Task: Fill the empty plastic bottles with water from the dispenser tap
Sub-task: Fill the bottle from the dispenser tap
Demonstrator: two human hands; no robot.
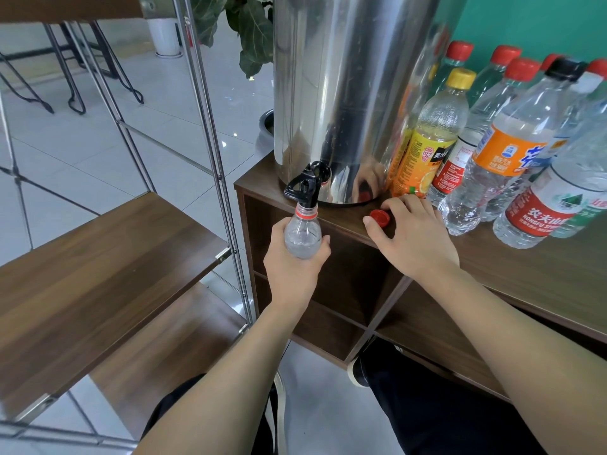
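Note:
My left hand (292,261) grips a clear plastic bottle (302,234) with a red neck ring, its open mouth right under the black tap (307,185) of the steel water dispenser (348,93). Water shows inside the bottle. My right hand (410,238) rests on the wooden cabinet top (525,267), its thumb and fingers around a loose red cap (380,217). Several capped bottles (512,149) stand to the right of the dispenser.
A yellow-capped juice bottle (430,136) stands against the dispenser. A metal-framed rack with wooden shelves (108,251) stands at the left. A potted plant (243,24) is behind the dispenser. Open cabinet compartments lie below the top.

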